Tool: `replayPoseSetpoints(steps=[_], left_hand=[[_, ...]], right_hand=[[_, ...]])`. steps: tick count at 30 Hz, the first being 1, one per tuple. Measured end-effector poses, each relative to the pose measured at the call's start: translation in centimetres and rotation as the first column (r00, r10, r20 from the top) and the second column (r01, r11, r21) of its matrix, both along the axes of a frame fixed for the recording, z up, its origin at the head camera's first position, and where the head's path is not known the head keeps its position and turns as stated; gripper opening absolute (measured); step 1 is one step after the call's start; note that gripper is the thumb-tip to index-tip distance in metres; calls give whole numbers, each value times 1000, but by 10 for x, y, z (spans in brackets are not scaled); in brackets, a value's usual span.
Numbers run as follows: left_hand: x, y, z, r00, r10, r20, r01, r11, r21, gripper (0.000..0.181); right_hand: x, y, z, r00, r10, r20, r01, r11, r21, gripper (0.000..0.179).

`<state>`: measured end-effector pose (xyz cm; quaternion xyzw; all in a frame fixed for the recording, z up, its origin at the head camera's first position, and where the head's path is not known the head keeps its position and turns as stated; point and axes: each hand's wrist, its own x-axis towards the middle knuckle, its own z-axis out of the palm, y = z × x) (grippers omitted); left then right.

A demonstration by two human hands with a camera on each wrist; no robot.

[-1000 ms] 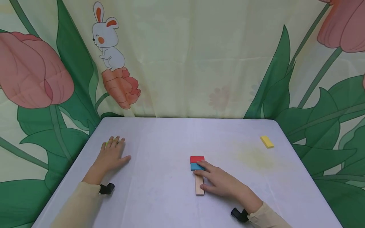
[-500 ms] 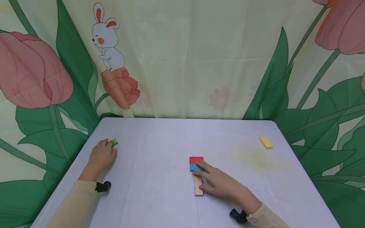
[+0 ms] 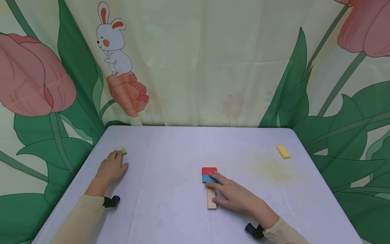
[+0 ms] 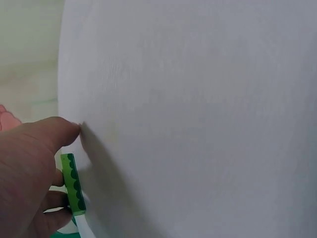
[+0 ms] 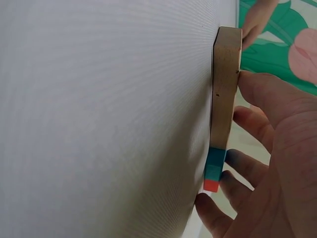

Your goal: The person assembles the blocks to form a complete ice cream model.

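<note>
At the table's far left, my left hand (image 3: pixel 110 169) has its fingertips on a small green block (image 3: pixel 123 151), covering part of it. In the left wrist view the same green block (image 4: pixel 73 183) shows a scalloped dark edge; the thumb stands apart from it. My right hand (image 3: pixel 236 193) rests its fingers, fairly straight, on a row of flat blocks. A red block (image 3: pixel 209 170) lies at the far end, a blue block (image 3: pixel 208 179) against it, and a plain wooden block (image 3: pixel 211 200) lengthwise on the near side. The right thumb touches the wooden block (image 5: pixel 226 89).
A yellow block (image 3: pixel 283 152) lies at the back right of the white table (image 3: pixel 170 217). Behind the table's far edge hangs a curtain (image 3: pixel 195 67) printed with tulips and a rabbit. Each wrist wears a black camera (image 3: pixel 111 201).
My left hand has drawn back and its spread fingers have come together, uncovering part of the green block. Lately it has shifted slightly right. The right hand and its row of blocks stay put.
</note>
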<state>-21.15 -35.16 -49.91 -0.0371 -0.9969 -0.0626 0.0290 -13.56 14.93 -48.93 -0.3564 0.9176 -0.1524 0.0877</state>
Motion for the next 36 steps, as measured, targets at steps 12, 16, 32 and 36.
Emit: replayPoseSetpoints(steps=[12, 16, 32, 36], left_hand=[[-4, 31, -4, 998, -27, 59, 27, 1000, -8, 77], [-5, 41, -3, 997, -37, 65, 38, 999, -11, 78], [-4, 76, 4, 991, -106, 87, 104, 994, 19, 79], [-5, 88, 4, 988, -123, 89, 122, 992, 15, 80]], right_hand=[[0, 2, -4, 1000, 3, -15, -3, 1000, -26, 55], [-1, 3, -4, 1000, 2, -16, -2, 1000, -12, 55], [1, 1, 0, 1000, 9, -1, -9, 1000, -1, 56], [2, 2, -1, 1000, 10, -5, -10, 1000, -3, 56]])
